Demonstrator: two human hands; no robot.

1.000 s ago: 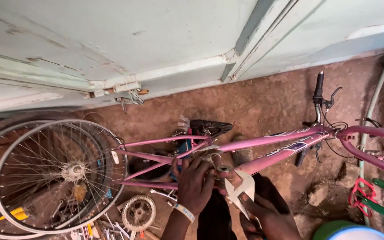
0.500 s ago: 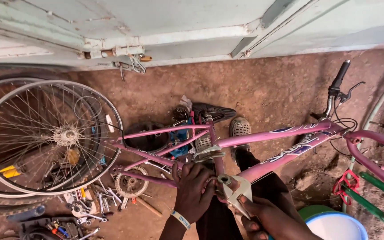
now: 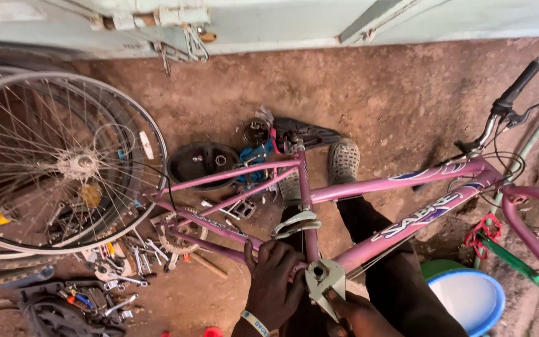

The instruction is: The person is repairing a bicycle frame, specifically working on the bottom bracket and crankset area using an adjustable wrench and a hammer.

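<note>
A bare spoked wheel (image 3: 63, 163) leans at nine o'clock, and below it, toward seven, loose tools (image 3: 116, 268) lie scattered on the dirt. A pink bicycle frame (image 3: 369, 186) stands upside down across the middle, its handlebar grip (image 3: 521, 81) up at two o'clock. At six o'clock the left hand (image 3: 274, 284) is wrapped tight around the frame's tubes just beside the crank housing. The right hand (image 3: 360, 315), touching it from the five o'clock side, is closed on a flat metal wrench (image 3: 325, 281) set on that housing. A blue bowl (image 3: 467, 298) sits on the ground at four o'clock.
</note>
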